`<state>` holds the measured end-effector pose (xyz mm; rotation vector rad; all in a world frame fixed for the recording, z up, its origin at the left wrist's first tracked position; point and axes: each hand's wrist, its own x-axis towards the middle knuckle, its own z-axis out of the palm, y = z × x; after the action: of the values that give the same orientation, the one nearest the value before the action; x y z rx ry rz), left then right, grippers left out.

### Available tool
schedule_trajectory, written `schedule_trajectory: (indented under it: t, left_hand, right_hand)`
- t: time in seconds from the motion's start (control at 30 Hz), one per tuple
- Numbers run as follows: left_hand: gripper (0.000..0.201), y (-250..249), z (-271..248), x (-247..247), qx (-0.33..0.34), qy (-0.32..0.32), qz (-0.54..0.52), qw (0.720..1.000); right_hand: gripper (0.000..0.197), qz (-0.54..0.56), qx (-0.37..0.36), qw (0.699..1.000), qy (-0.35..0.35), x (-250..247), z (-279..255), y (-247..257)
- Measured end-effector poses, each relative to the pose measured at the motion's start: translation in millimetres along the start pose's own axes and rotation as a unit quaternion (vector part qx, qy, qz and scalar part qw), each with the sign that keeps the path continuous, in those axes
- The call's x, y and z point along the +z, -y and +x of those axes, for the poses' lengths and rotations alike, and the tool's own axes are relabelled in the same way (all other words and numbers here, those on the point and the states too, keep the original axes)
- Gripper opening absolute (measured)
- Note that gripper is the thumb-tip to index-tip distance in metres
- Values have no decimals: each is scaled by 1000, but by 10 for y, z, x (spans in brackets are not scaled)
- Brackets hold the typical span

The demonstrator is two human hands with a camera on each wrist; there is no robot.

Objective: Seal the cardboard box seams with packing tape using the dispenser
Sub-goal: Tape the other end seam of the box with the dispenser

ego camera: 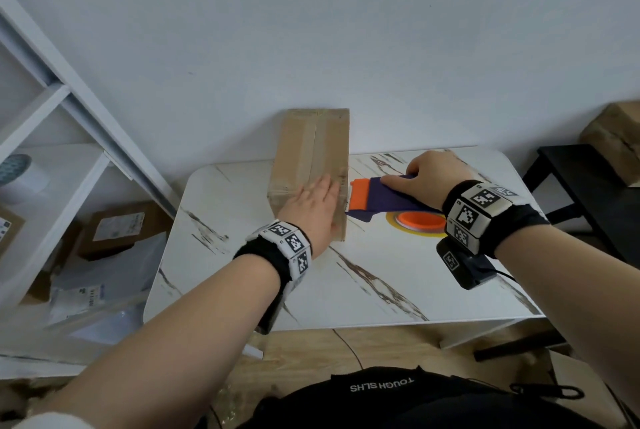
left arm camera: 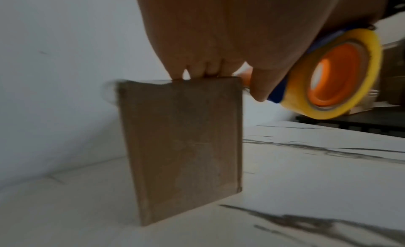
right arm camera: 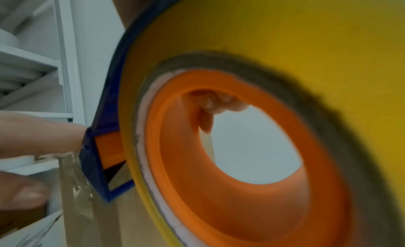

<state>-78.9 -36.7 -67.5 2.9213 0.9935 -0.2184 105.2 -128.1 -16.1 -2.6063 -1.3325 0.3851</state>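
Note:
A brown cardboard box (ego camera: 304, 148) lies on the marble table (ego camera: 363, 276), its top seam covered by a strip of clear tape. My left hand (ego camera: 313, 206) lies flat on the box's near end, fingers straight; its fingertips (left arm camera: 197, 72) touch the box's top edge (left arm camera: 181, 143). My right hand (ego camera: 429, 175) grips the blue and orange tape dispenser (ego camera: 377, 194), whose orange front end meets the box's right side. The yellow tape roll (left arm camera: 342, 74) with an orange hub (right arm camera: 230, 164) sits under my right wrist. Clear tape (right arm camera: 74, 178) runs from the dispenser's mouth to the box.
A white shelf unit (ego camera: 52, 158) stands to the left, with parcels and plastic bags (ego camera: 110, 231) on the floor beside it. A black bench (ego camera: 588, 186) holding another carton (ego camera: 616, 137) is at the right. The wall rises right behind the table.

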Motion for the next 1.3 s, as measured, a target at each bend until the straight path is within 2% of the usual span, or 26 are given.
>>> schedule_trajectory:
  t: [0.1, 0.23, 0.4, 0.7, 1.03, 1.3]
  left_hand:
    - [70, -104, 37, 30, -7, -2, -17, 1000]
    - [65, -69, 24, -23, -7, 0, -29, 1000]
    - [64, -116, -37, 14, -8, -50, -31, 998]
    - [62, -56, 14, 93, -4, 11, 32, 999]
    - [67, -78, 13, 81, -3, 13, 32, 999]
    - [62, -164, -16, 7, 7, 19, 31, 999]
  right_hand:
    - [50, -8, -6, 1000, -5, 16, 16, 12]
    - [49, 34, 1, 999, 2, 111, 47, -29]
    - [48, 72, 5, 997, 5, 246, 29, -6]
    - [52, 128, 23, 992, -7, 249, -26, -177]
    - [56, 141, -2, 989, -45, 198, -197, -408]
    - [53, 90, 40, 995, 34, 185, -137, -278]
